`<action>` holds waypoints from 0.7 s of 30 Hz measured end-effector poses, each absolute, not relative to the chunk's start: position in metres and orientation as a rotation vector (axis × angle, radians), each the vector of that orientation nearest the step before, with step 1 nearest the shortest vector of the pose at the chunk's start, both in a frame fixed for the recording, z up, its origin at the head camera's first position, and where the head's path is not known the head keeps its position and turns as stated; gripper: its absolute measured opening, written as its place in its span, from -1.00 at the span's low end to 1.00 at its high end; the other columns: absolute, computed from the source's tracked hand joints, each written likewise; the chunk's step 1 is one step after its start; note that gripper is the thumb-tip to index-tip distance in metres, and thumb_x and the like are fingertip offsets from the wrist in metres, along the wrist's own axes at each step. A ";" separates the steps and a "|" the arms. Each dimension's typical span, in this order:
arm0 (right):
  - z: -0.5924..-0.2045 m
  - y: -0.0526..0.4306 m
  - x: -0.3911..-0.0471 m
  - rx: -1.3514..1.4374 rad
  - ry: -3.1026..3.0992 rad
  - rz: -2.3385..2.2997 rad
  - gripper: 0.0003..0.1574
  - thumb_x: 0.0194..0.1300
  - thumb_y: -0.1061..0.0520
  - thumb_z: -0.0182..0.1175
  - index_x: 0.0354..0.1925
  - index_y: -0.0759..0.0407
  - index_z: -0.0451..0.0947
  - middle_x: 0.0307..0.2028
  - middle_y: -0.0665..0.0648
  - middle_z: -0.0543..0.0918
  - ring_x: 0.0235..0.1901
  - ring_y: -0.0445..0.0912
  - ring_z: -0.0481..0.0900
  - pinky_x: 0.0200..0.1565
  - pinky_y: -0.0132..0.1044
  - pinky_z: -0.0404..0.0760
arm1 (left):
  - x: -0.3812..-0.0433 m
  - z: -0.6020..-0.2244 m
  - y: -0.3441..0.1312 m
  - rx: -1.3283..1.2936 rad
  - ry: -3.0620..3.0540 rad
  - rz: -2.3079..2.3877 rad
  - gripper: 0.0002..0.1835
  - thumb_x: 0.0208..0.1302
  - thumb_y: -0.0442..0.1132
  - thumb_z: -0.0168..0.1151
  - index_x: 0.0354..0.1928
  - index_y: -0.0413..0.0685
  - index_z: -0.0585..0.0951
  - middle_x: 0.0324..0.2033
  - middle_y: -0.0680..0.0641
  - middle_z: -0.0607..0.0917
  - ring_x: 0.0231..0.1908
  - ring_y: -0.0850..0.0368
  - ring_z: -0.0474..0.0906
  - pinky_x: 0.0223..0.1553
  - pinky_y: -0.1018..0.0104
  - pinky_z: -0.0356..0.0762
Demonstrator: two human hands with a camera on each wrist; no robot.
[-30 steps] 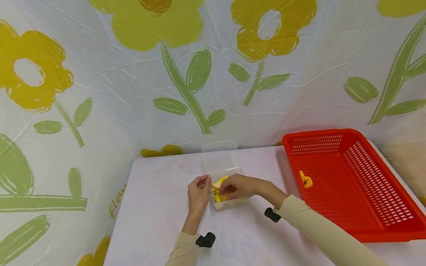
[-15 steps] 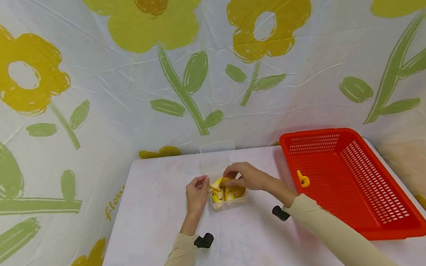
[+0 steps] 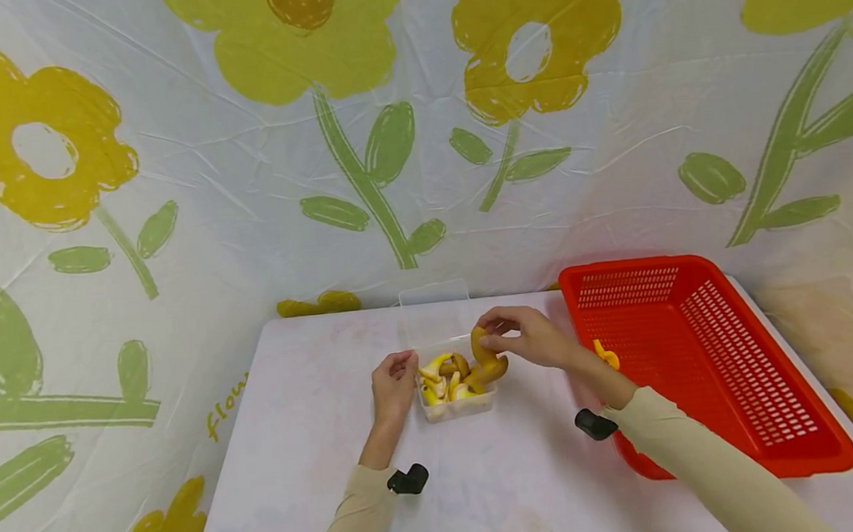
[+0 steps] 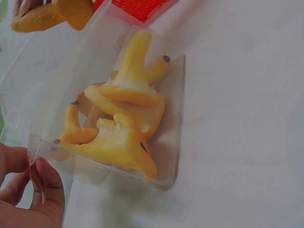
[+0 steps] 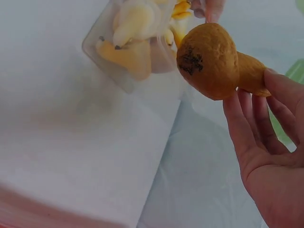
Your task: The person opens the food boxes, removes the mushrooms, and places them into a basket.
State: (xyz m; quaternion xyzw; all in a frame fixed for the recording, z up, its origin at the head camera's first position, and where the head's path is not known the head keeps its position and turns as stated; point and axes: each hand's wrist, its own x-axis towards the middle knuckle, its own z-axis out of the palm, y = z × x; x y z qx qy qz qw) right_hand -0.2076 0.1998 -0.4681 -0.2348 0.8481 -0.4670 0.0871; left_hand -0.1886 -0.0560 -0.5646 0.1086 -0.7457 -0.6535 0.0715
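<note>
A: What does the right hand point(image 3: 525, 335) hold?
B: A brown mushroom point(image 5: 209, 61), by the stem, pinched between thumb and fingers.
A: Where is it, exactly?
B: At the right edge of the clear box point(image 3: 459, 411) (whether it touches the wall, I can't tell), cap toward the box.
A: And the left hand point(image 3: 394, 385)?
B: Thumb and fingertips pinch the box's left corner.
A: Anything inside the box?
B: Several yellow mushrooms point(image 4: 134, 61), heaped, some touching. The box sits on the table point(image 3: 315, 375).
A: And at the right?
B: A red basket point(image 3: 706, 378), with 1 orange-yellow piece point(image 3: 606, 355) near its left wall.
</note>
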 end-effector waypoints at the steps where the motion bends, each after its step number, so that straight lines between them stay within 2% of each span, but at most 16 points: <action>1: -0.468 0.203 -0.207 -0.667 2.522 -1.411 -0.67 0.44 0.14 0.30 0.09 0.28 0.62 -0.04 0.18 0.70 0.00 0.11 0.64 0.01 -0.24 0.70 | -0.189 -0.564 -0.056 0.340 -2.240 -1.971 -0.80 0.42 -0.30 0.32 -0.08 -0.34 0.71 -0.33 -0.16 0.70 -0.48 0.24 0.50 -0.47 0.52 0.53; 5: -0.467 0.218 -0.206 -0.565 2.493 -1.488 -0.64 0.45 0.12 0.30 0.11 0.28 0.61 -0.04 0.21 0.69 0.01 0.13 0.64 -0.02 -0.28 0.70 | -0.190 -0.561 -0.055 0.418 -2.223 -2.016 -0.79 0.41 -0.29 0.32 -0.08 -0.34 0.71 -0.35 -0.15 0.70 -0.51 0.23 0.47 -0.46 0.53 0.52; 14: -0.464 0.253 -0.201 -0.430 2.333 -1.761 -0.58 0.43 0.22 0.30 0.14 0.45 0.53 -0.07 0.39 0.67 -0.12 0.06 0.72 -0.06 -0.16 0.74 | -0.191 -0.556 -0.054 0.509 -2.159 -2.136 -0.77 0.40 -0.32 0.30 -0.06 -0.40 0.68 -0.46 -0.02 0.64 -0.53 0.22 0.44 -0.46 0.52 0.49; 21: -0.458 0.277 -0.197 -0.307 2.298 -1.808 -0.51 0.45 0.14 0.29 0.19 0.43 0.50 0.00 0.39 0.63 -0.10 -0.03 0.73 0.01 -0.07 0.70 | -0.191 -0.556 -0.054 0.534 -2.116 -2.200 -0.75 0.39 -0.34 0.30 -0.03 -0.42 0.68 -0.37 -0.16 0.71 -0.50 0.21 0.47 -0.43 0.47 0.53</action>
